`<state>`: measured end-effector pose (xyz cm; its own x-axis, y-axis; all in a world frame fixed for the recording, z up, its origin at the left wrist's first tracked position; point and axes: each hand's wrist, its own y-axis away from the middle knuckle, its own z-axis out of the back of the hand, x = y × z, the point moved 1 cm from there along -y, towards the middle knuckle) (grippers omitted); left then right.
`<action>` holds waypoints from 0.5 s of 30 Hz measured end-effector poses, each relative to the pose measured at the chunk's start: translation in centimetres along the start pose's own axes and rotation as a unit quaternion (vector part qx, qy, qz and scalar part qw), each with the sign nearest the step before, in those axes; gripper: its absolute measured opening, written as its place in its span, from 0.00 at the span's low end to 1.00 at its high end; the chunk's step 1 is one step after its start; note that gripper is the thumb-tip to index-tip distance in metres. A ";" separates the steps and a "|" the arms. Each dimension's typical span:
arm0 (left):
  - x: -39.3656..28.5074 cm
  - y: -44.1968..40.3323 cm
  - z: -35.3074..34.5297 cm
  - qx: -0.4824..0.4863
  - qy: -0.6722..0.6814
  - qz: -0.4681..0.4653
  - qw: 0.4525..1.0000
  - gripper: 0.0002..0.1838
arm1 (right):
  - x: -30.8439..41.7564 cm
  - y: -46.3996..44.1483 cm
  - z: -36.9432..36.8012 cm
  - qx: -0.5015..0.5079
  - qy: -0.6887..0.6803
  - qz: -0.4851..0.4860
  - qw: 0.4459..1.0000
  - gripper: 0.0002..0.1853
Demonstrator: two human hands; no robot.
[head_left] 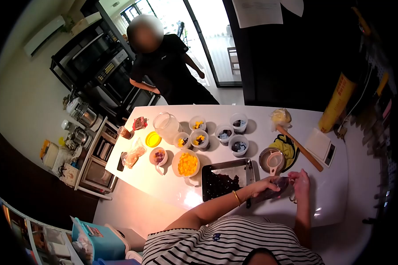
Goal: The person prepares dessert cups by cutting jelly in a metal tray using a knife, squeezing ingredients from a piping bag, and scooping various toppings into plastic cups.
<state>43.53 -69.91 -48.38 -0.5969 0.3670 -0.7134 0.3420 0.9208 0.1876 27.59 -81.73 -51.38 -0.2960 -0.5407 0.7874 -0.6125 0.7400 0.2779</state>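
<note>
Count on the worktop (314, 190): six small clear cups (239, 145), three with yellow pieces among their contents; one bowl of yellow cubes (186, 164); one tray (205, 168) with dark jelly-like matter (221, 183). One dark, translucent item (279, 183) lies within the left hand's (264, 187) grip, fingers closed around it, right of the tray. Right hand (300, 176) is at its far end; cannot tell whether that grip is closed.

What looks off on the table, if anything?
No clear spill or damage. The dark mass in the tray has a ragged edge and leaves some tray floor showing, possibly just scooped out. The wooden rod lies slantwise beside the scale, untidy rather than wrong. The item in the left hand is too unclear to judge.
</note>
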 end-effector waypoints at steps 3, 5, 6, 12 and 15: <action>-0.9 0.5 -1.5 0.014 0.118 -0.047 0.992 0.31 | -0.7 2.1 0.2 -0.090 -0.118 -0.085 0.985 0.20; 0.0 -0.4 -1.8 -0.014 0.120 -0.070 0.990 0.29 | -2.0 3.9 1.6 -0.048 -0.157 -0.109 0.980 0.18; 0.8 -1.1 -1.5 -0.039 0.135 -0.083 0.987 0.29 | -3.6 4.1 3.3 0.045 -0.156 -0.144 0.976 0.14; 2.7 -4.5 -1.3 -0.114 0.117 -0.020 0.986 0.17 | -6.1 6.8 1.1 0.148 0.120 -0.222 0.956 0.12; 3.9 -4.5 -1.7 -0.126 0.096 0.064 0.985 0.20 | -7.8 8.7 4.6 0.146 0.321 -0.150 0.924 0.10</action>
<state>38.41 -72.37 -50.89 -0.6946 0.4783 -0.5373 0.2466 0.8600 0.4468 21.24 -72.94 -57.63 0.3575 -0.2850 0.8894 -0.7952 0.4065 0.4499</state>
